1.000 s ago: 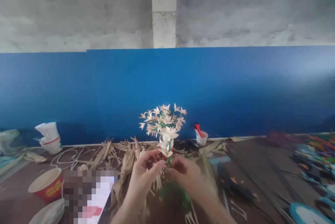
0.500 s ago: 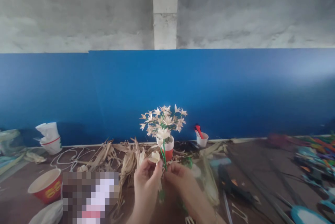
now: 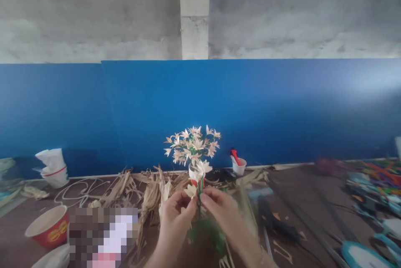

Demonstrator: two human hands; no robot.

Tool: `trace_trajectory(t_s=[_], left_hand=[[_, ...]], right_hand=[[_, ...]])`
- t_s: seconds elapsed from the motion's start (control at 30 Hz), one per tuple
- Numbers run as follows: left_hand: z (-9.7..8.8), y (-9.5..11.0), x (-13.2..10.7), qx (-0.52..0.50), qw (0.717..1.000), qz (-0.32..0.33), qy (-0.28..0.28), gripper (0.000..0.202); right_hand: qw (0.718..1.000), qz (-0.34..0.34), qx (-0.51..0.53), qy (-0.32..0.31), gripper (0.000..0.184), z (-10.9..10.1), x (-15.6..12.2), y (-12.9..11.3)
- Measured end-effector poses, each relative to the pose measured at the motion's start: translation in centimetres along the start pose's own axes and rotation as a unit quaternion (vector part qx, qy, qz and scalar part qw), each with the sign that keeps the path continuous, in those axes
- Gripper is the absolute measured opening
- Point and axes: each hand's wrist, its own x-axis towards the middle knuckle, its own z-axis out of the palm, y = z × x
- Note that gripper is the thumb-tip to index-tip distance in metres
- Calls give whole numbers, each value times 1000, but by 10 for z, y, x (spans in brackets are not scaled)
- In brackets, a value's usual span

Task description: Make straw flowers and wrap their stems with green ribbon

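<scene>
My left hand [image 3: 175, 213] and my right hand [image 3: 221, 209] meet low in the middle of the view. Both pinch a thin green stem [image 3: 199, 197] that carries small cream husk flowers [image 3: 191, 190]. The left fingertips press at a flower on the stem, while the right fingers grip the stem from the other side. Just behind them stands a red and white cup [image 3: 194, 174] holding a bunch of finished cream flowers [image 3: 192, 144]. Green material [image 3: 205, 232] blurs below the hands.
Dried corn husks [image 3: 138, 186] lie heaped on the brown table [image 3: 313, 201]. A red paper cup [image 3: 48, 226] and stacked white cups [image 3: 53, 167] stand left. A small cup with a red tool [image 3: 238, 163] is behind, dark tools [image 3: 277, 222] and colourful pieces [image 3: 376, 176] lie right.
The hands stayed together on the stem, shifting it slightly up and down. The view drifted a little to the left.
</scene>
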Motion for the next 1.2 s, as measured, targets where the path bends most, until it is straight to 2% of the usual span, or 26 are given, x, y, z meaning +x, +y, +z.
trace_trajectory(t_s=[0.1,0.2,0.33,0.43,0.6,0.7,0.8,0.93,1.1,1.2], left_hand=[[4,-2,-2,22,1000,9,-12,25],[6,3,-4,26,1000,14,7,17],[6,10,-8,-63,998,-12,11,16],[6,13,-10,-99,994,-33,12,16],[8,12,-10,-43,999,-28,15,16],[9,10,-7,-28,998,-49,-6,21],[10,8,-5,-73,992,-93,-41,27],[13,11,-7,-109,988,-98,-41,32],[14,20,-13,-102,991,-73,-51,35],[14,19,-16,-95,990,-79,-67,40]], right_hand=[[999,1,32,15,26,1,1,2],[999,-8,7,41,23,4,0,5],[997,-30,-48,59,20,5,1,8],[996,-36,-43,63,18,3,4,12],[997,-46,11,55,23,1,4,12],[996,-18,82,17,22,1,0,5],[989,19,148,-14,20,1,-2,-1],[988,8,150,44,21,2,-2,-4],[990,18,135,43,24,1,-4,-9],[992,32,111,45,24,0,-5,-12]])
